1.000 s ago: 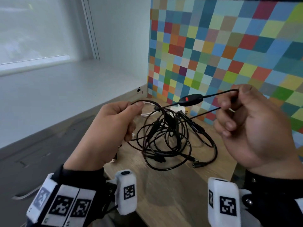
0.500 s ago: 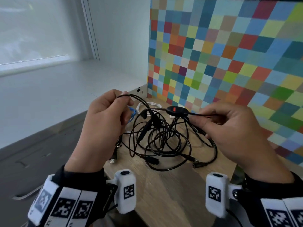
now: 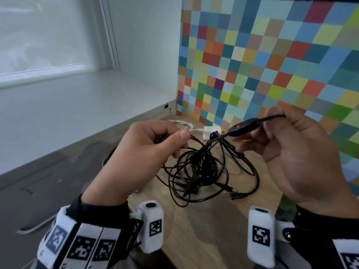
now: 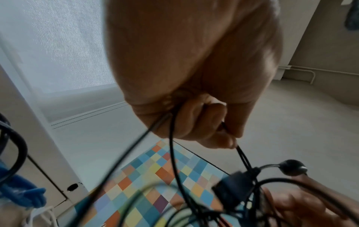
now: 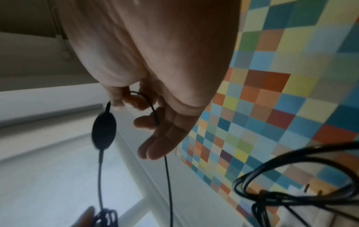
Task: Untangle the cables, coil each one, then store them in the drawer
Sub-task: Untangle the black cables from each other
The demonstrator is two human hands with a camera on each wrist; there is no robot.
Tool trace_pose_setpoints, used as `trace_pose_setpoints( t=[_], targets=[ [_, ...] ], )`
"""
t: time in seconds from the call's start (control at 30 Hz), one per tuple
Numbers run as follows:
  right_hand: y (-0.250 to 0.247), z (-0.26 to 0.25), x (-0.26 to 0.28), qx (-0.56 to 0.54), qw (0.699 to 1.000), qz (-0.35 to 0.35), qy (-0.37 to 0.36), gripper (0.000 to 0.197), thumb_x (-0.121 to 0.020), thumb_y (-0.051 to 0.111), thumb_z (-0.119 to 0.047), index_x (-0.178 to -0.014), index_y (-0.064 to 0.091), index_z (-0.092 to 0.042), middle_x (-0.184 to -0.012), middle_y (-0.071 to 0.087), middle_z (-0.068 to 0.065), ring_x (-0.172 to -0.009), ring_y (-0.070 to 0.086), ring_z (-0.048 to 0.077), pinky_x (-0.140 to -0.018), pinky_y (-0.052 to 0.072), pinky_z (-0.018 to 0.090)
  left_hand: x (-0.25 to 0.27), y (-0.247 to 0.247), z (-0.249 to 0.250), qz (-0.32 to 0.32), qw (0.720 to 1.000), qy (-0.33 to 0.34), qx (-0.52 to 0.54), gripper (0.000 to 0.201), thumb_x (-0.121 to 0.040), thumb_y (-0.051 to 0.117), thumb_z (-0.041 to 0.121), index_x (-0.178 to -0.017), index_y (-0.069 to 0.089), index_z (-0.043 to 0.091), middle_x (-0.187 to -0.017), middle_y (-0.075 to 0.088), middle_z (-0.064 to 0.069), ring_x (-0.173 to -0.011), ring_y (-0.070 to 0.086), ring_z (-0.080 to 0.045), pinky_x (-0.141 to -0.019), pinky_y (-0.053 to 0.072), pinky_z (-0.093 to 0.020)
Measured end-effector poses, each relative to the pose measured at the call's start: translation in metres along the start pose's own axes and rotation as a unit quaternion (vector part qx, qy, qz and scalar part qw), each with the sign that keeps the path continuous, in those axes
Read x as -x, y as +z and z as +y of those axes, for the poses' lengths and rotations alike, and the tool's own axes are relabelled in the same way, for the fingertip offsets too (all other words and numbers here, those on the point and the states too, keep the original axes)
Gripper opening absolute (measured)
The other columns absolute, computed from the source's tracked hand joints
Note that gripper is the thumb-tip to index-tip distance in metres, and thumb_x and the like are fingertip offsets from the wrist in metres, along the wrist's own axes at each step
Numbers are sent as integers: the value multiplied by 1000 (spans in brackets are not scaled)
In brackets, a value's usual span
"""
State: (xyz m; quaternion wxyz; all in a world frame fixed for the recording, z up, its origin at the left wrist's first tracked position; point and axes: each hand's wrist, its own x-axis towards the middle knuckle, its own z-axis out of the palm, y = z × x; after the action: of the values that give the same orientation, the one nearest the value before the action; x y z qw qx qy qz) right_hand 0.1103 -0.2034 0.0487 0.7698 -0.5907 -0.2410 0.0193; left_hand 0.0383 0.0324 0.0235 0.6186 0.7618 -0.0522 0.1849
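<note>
A tangle of thin black cables [image 3: 202, 171] hangs from both hands over the wooden desktop [image 3: 204, 230], its lower loops lying on the wood. My left hand [image 3: 155, 144] pinches black strands [image 4: 229, 135] between thumb and fingers. My right hand [image 3: 275, 140] pinches the black cable [image 5: 108, 106] just past an oval inline switch [image 3: 242, 127] with a red mark; its other fingers are loosely curled. A white charger [image 3: 208, 132] with its white cable [image 3: 182, 124] lies behind the tangle. A blue cable [image 4: 21, 195] shows only in the left wrist view.
A multicoloured checkered panel [image 3: 272, 65] stands along the right and back of the desk. To the left runs a white sill [image 3: 68, 113] under a window. A grey drawer front with a handle [image 3: 35, 228] sits at the lower left, closed.
My right hand has lifted and drawn the inline switch up and to the right, pulling the cable taut. My left hand has dropped slightly, still pinching its strands.
</note>
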Motion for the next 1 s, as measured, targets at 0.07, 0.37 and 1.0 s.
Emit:
trace_pose_setpoints(
  t=[0.07, 0.37, 1.0],
  targets=[
    [4, -1, 2, -35, 999, -2, -3, 49, -107, 38, -21, -60, 53, -17, -73, 62, 12, -85, 73, 39, -68, 59, 42, -3, 0, -3, 30, 999, -8, -9, 32, -92, 68, 44, -74, 72, 17, -65, 61, -15, -47, 36, -15, -46, 30, -22],
    [-5, -4, -1, -41, 994, 91, 34, 39, -106, 41, -41, -84, 56, -13, -89, 69, 11, -95, 75, 37, -68, 60, 40, -7, -6, 0, 143, 982, -17, 121, 32, -105, 53, 25, -80, 70, 18, -66, 59, -5, -49, 42, -21, -47, 33, -28],
    [3, -1, 5, 109, 987, -48, 109, 35, -86, 58, -33, -116, 70, -19, -107, 78, 11, -93, 75, 34, -66, 61, 39, 2, 12, 21, 58, 970, 55, 229, 25, -104, 39, 24, -95, 59, 12, -98, 74, -12, -76, 73, -35, -74, 59, -39]
  ],
)
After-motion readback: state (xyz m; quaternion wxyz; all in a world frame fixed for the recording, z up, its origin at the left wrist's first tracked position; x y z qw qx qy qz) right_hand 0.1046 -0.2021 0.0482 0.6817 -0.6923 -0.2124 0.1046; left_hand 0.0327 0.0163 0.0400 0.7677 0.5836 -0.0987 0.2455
